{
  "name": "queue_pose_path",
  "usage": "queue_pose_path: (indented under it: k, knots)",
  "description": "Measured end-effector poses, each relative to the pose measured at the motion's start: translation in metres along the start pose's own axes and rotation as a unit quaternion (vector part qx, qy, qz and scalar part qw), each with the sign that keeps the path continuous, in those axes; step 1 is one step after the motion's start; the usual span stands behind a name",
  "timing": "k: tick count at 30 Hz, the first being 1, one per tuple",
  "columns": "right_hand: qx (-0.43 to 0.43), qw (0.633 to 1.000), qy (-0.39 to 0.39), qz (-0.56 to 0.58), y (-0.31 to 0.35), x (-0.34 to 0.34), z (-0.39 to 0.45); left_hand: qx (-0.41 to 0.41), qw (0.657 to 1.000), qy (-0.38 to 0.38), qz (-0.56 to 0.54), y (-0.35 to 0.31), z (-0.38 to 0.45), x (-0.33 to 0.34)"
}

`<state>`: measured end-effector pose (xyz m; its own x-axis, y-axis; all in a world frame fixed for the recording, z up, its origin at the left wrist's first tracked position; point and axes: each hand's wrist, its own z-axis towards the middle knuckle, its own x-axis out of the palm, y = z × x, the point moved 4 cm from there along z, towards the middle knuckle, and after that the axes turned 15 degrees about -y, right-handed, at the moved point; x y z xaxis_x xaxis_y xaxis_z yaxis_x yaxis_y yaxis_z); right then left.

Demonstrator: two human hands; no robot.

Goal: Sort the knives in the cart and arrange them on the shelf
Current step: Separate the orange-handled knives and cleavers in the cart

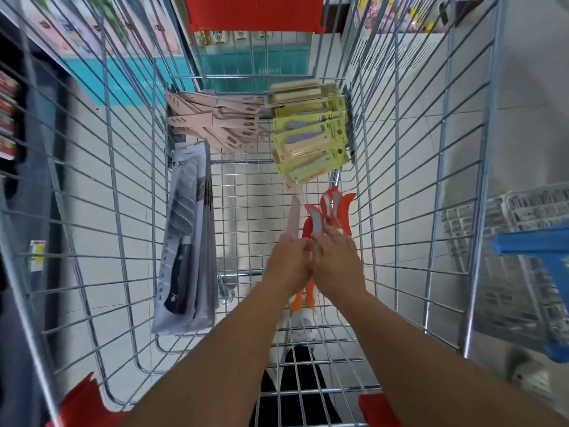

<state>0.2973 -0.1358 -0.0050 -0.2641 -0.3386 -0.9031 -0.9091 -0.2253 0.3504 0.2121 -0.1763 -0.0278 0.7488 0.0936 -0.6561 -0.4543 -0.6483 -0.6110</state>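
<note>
Both my hands reach into the wire cart (129,211). My left hand (288,261) grips a pink sheathed knife (294,217) together with orange-handled knives whose handles (303,298) stick out below my wrists. My right hand (337,260) holds the bunch of orange knives with curved grey blades (334,208) right beside it. A pile of pink sheathed knives (221,118) lies at the far left of the cart. Yellow-carded knives (308,140) are stacked at the far right. Black-handled knives in grey packs (187,241) lie along the left side.
The cart has red corner bumpers (254,12). A shelf with packaged goods (7,115) runs along the left. At the right, a blue basket (535,248) holds white plastic racks. White tiled floor shows through the cart's mesh.
</note>
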Motion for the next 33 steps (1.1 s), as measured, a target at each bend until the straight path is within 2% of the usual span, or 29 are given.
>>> queue_pose_path:
  k: [3,6,9,12,19,22,28,30,33]
  knots:
    - [-0.018,0.996,0.025,-0.080,-0.003,0.006,-0.004,-0.044,0.992,-0.062,0.099,0.021,0.001,-0.007]
    - [-0.014,0.993,0.039,-0.113,-0.002,0.008,-0.007,-0.073,0.989,-0.061,0.117,0.028,-0.002,-0.005]
    - [-0.010,0.991,0.043,-0.126,0.002,0.008,-0.008,-0.093,0.988,-0.071,0.101,0.026,0.000,-0.004]
    - [-0.004,0.991,0.043,-0.127,0.005,0.010,-0.008,-0.150,0.984,-0.081,0.051,0.025,0.003,-0.002]
    - [-0.017,0.986,0.059,-0.154,0.011,0.014,-0.010,-0.219,0.975,-0.045,-0.005,0.040,0.010,0.002]
    - [-0.027,0.983,0.062,-0.171,0.011,0.016,-0.011,-0.214,0.973,-0.083,0.027,0.042,0.011,-0.001]
    - [-0.025,0.983,0.050,-0.177,0.010,0.019,-0.010,-0.143,0.976,-0.116,0.116,0.028,0.012,-0.007]
    - [-0.023,0.981,0.055,-0.183,0.009,0.019,-0.011,-0.144,0.976,-0.117,0.111,0.031,0.012,-0.012]
    - [-0.007,0.985,0.036,-0.168,0.014,0.016,-0.008,-0.161,0.978,-0.123,0.041,0.032,0.011,-0.024]
